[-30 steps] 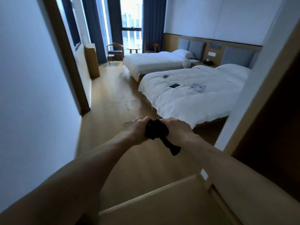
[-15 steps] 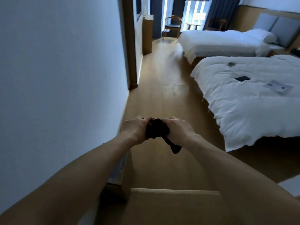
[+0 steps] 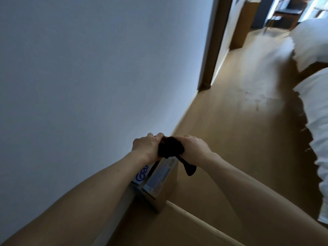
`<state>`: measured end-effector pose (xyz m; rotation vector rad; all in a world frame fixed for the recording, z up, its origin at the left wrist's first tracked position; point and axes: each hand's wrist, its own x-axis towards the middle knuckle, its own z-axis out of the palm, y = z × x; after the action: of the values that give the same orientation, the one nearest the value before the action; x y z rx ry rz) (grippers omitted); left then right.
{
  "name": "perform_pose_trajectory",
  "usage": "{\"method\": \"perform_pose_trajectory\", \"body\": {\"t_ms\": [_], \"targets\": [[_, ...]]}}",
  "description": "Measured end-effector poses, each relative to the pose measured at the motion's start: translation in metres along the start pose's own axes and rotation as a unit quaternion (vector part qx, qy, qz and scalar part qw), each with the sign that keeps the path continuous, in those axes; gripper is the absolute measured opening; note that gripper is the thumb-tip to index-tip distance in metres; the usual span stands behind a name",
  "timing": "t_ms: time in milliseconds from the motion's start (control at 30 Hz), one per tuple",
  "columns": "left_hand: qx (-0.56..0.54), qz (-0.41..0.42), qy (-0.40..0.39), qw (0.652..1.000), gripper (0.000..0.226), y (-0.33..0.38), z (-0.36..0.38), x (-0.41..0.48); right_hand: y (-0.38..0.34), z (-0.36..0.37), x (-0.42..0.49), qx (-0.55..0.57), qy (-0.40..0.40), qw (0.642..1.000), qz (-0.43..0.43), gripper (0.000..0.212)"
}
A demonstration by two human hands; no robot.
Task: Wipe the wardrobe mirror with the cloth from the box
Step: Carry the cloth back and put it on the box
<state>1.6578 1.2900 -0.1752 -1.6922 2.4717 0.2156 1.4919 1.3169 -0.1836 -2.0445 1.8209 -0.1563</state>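
A dark bunched cloth (image 3: 170, 147) sits between both my hands, with a loose tail hanging down to the right. My left hand (image 3: 146, 145) grips its left side and my right hand (image 3: 192, 147) grips its right side, arms stretched forward. Right below the hands a cardboard box (image 3: 159, 176) with a blue-lettered label stands on the floor against the white wall. The wardrobe mirror is out of sight.
A white wall (image 3: 88, 77) fills the left. A wooden door frame (image 3: 213, 50) stands further along it. Wooden floor (image 3: 239, 112) runs ahead, white beds (image 3: 316, 107) line the right, and a pale wooden ledge (image 3: 204, 222) crosses the bottom.
My view has swung left and down toward the wall, bringing the box into sight under my hands. Both hands still hold the cloth the same way.
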Motion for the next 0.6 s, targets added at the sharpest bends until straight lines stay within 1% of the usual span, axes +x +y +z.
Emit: {"method": "perform_pose_trajectory", "body": {"t_ms": [167,333,467,600], "targets": [[-0.003,-0.047,-0.025,0.999,0.057,-0.028,0.033,0.012,-0.002,0.039,0.037,0.018,-0.037,0.998,-0.046,0.032],[-0.025,-0.076,-0.053,0.995,0.062,-0.051,0.084,0.028,0.004,0.091,0.072,0.045,-0.067,0.994,-0.079,0.041],[-0.043,-0.08,-0.084,0.992,0.065,-0.066,0.128,0.044,0.013,0.134,0.093,0.073,-0.096,0.99,-0.073,0.046],[-0.035,-0.077,-0.096,0.992,0.066,-0.082,0.165,0.075,0.022,0.17,0.123,0.079,-0.098,0.991,-0.052,0.053]]}}
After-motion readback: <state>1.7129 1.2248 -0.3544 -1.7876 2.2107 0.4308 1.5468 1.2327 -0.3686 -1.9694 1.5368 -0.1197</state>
